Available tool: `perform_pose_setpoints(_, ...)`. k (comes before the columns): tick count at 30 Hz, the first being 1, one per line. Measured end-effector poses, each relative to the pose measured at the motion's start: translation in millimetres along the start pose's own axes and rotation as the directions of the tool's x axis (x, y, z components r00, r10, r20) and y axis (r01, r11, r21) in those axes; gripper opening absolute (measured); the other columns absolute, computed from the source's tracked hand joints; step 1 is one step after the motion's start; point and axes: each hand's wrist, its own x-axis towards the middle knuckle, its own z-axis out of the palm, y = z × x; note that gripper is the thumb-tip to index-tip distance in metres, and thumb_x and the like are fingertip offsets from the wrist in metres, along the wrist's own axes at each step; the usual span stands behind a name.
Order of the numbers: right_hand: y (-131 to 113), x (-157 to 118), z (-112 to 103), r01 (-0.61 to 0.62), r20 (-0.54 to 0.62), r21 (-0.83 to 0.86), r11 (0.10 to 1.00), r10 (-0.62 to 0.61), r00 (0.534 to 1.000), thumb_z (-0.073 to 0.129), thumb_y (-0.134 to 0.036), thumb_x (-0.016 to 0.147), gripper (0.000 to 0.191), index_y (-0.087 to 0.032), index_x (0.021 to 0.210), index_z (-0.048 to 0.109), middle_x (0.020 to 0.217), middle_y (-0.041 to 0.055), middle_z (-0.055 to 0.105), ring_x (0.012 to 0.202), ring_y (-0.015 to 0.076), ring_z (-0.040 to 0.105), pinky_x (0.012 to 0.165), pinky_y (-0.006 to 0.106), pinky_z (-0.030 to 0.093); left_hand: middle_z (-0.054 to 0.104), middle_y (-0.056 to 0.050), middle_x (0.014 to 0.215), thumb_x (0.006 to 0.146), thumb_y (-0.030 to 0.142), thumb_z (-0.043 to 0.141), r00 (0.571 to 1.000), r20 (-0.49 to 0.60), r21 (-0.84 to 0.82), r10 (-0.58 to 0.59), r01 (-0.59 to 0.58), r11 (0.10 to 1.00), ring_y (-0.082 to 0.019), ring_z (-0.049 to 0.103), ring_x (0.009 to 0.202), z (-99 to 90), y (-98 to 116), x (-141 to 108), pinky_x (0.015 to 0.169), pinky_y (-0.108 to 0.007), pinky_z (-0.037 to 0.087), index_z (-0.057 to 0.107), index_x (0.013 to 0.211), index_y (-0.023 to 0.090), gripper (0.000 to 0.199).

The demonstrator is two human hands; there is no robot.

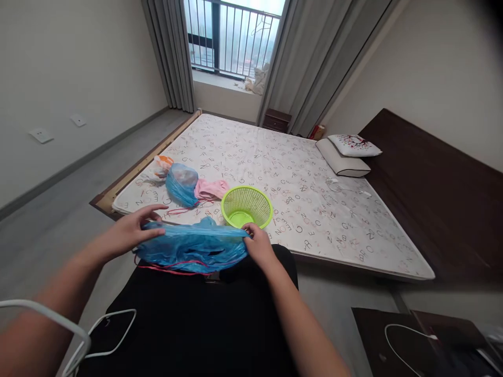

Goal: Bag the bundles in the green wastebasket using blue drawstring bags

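Note:
My hands stretch a crumpled blue plastic bag with red drawstrings across my black-clothed lap. My left hand grips its upper edge at the left, and my right hand pinches the same edge at the right. Just beyond the bag, a lime-green plastic basket rests on the mattress near my right hand. Farther left lie a second, bundled blue bag, a pink cloth and an orange-and-white plastic bag.
The letter-printed mattress lies on a low dark bed frame, with two pillows at its far right. A white cable crosses my lap at lower left. A dark surface sits at lower right, and curtains flank a balcony window.

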Motion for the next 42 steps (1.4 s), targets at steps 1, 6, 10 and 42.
perform_pose_setpoints(1, -2.4, -1.1, -9.8, 0.009, -0.013, -0.027, 1.000, -0.010, 1.000, 0.051, -0.018, 0.073, 0.030, -0.022, 0.096, 0.070, 0.087, 0.0008, 0.068, 0.080, 0.0191, 0.062, 0.076, 0.031, 0.047, 0.072, -0.002, 0.105, 0.073, 0.048, 0.082, 0.997, 0.077, 0.079, 0.029, -0.035, 0.996, -0.022, 0.066, 0.094, -6.0, -3.8, -0.5, 0.081, -0.027, 0.051, 0.063, 0.142, 0.024, 0.075)
perform_pose_setpoints(6, -9.6, -5.5, -43.0, -0.060, -0.089, -0.002, 0.998, 0.060, 0.994, 0.056, -0.021, 0.074, 0.027, -0.021, 0.097, 0.070, 0.093, 0.0012, 0.067, 0.081, 0.0182, 0.062, 0.075, 0.030, 0.047, 0.071, 0.001, 0.098, 0.079, 0.023, 0.054, 0.996, 0.076, 0.290, 0.047, -0.067, 0.955, -0.019, 0.064, 0.086, -19.3, -30.8, 1.1, 0.078, -0.026, 0.050, 0.064, 0.140, 0.023, 0.062)
perform_pose_setpoints(10, -17.0, -12.5, -47.3, -0.161, 0.027, 0.220, 0.962, 0.159, 0.987, 0.070, -0.033, 0.077, 0.025, -0.020, 0.099, 0.069, 0.089, -0.0007, 0.065, 0.073, 0.0148, 0.058, 0.064, 0.026, 0.044, 0.073, -0.005, 0.117, 0.079, 0.024, 0.054, 0.998, -0.034, 0.263, 0.060, -0.049, 0.964, -0.026, 0.068, 0.106, -12.6, -40.5, 0.6, 0.097, -0.037, 0.054, 0.064, 0.135, 0.020, 0.057)
perform_pose_setpoints(42, -88.8, -59.5, 21.6, -0.061, 0.101, 0.539, 0.840, 0.008, 0.995, 0.072, -0.018, 0.075, 0.043, -0.028, 0.117, 0.067, 0.145, 0.0068, 0.053, 0.127, 0.0240, 0.062, 0.081, 0.031, 0.062, 0.066, -0.015, 0.131, 0.081, 0.045, 0.081, 0.812, 0.479, -0.617, 0.334, 0.041, 0.786, -0.035, 0.062, 0.126, 164.5, 59.2, -47.0, 0.107, -0.055, 0.050, 0.053, 0.134, 0.019, 0.066)
